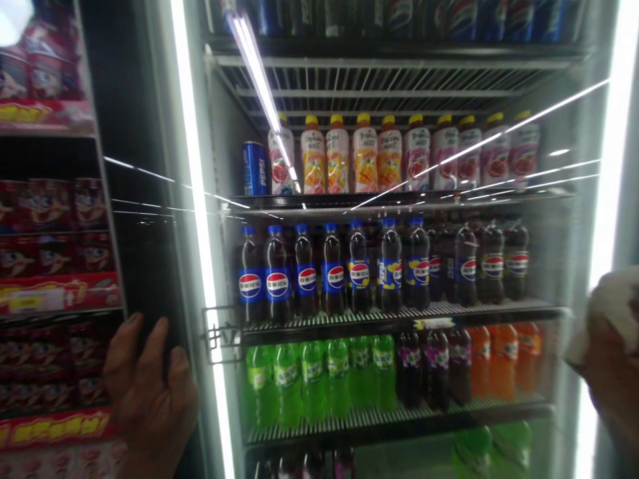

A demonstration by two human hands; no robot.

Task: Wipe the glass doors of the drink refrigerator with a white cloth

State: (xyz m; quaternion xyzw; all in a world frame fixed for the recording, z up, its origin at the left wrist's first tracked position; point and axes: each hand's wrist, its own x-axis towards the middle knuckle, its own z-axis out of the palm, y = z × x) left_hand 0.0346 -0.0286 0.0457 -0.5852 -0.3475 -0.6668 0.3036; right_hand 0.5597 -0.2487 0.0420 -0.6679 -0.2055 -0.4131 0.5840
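Observation:
My left hand (pixel 150 392) is at the lower left, its fingers apart and holding nothing. It is against or just in front of the dark frame (pixel 142 233) of a lit drinks fridge; whether it touches cannot be told. At the right edge, my right hand (pixel 612 379) is closed round a white cloth (pixel 614 303), in front of the fridge's bright right light strip. Part of this hand is cut off and blurred. Between the hands is the glass door (pixel 399 266), with ceiling lights reflected in it.
Behind the glass, shelves hold juice bottles (pixel 364 156), a blue Pepsi can (pixel 255 167), cola bottles (pixel 277 273), green bottles (pixel 288 379) and orange bottles (pixel 503 359). Left of the fridge, a shelf rack (pixel 94 219) carries rows of dark red packs.

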